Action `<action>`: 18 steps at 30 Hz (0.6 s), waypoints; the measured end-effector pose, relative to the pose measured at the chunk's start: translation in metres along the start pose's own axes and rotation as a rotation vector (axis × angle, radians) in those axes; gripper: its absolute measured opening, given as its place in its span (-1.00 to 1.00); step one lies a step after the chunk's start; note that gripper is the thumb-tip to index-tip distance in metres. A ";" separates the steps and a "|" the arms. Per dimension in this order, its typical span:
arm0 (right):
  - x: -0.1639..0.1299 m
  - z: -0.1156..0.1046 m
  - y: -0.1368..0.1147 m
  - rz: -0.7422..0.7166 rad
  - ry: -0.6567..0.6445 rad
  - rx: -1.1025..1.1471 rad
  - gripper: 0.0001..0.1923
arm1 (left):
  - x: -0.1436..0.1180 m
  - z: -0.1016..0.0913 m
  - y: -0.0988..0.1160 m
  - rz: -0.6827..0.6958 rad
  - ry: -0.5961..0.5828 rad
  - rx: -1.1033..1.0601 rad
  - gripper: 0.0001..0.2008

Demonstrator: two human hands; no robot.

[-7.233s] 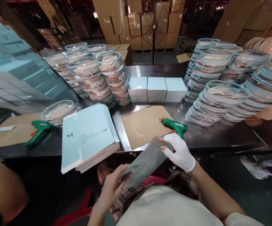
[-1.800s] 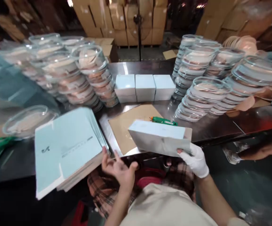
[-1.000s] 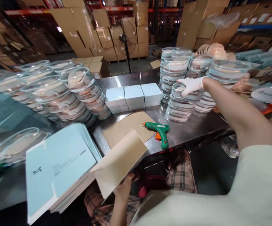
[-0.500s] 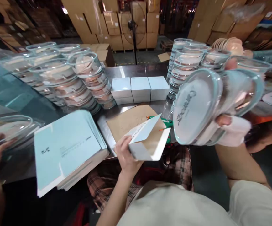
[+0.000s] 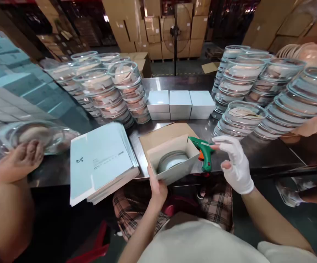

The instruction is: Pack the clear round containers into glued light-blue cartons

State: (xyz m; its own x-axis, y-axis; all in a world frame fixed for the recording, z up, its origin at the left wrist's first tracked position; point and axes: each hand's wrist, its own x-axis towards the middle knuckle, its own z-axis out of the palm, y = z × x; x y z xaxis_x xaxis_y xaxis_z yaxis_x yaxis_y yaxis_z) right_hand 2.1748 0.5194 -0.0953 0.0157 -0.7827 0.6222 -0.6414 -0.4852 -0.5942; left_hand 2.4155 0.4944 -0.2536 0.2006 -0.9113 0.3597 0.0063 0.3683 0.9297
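Note:
My left hand grips an open small carton by its near left side, fingers wrapped around the wall. Inside the carton sits a round, clear-rimmed container with a pale face; its lower part is hidden. My right hand wears a white glove with bare thumb and index tips. It holds nothing, and its fingers are apart. Its index tip is close to a green glue gun with an orange trigger; whether they touch I cannot tell. Under the carton lies a brown cardboard sheet.
Flat pale-blue cartons are stacked at my left. White boxes stand in a row at the back. Clear round containers are stacked left and right. Another person's hand is on containers at far left. A fan stands beyond.
The round container in my right hand has gone into the carton, and that hand is empty now. The carton in my left hand has opened upright. The view has turned left.

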 end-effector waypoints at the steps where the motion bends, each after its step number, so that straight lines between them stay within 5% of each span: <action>1: -0.004 0.004 0.011 0.041 0.002 0.067 -0.42 | 0.001 -0.003 -0.004 0.054 0.036 -0.008 -0.19; 4: -0.010 0.030 0.034 0.109 -0.117 0.274 -0.21 | 0.004 -0.011 -0.011 0.200 0.103 -0.028 -0.21; 8: -0.013 0.078 0.038 0.138 -0.300 0.433 -0.15 | 0.007 -0.023 -0.010 0.176 0.020 0.050 -0.25; 12: -0.011 0.114 0.022 0.468 0.022 0.610 -0.38 | 0.010 -0.027 -0.001 0.214 0.066 0.011 -0.30; 14: -0.008 0.120 0.015 0.524 0.126 0.697 -0.32 | 0.014 -0.030 0.004 0.355 0.054 0.077 -0.32; 18: -0.013 0.092 0.019 0.593 0.036 0.603 -0.48 | 0.025 -0.045 0.012 0.619 -0.152 0.349 -0.50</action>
State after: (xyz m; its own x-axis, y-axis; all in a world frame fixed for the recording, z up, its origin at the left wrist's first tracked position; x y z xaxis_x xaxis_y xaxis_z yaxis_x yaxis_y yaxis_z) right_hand 2.2327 0.4843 -0.1614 -0.2258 -0.9653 0.1310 -0.0162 -0.1308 -0.9913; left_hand 2.4648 0.4846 -0.2374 -0.0726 -0.5799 0.8114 -0.3825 0.7676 0.5143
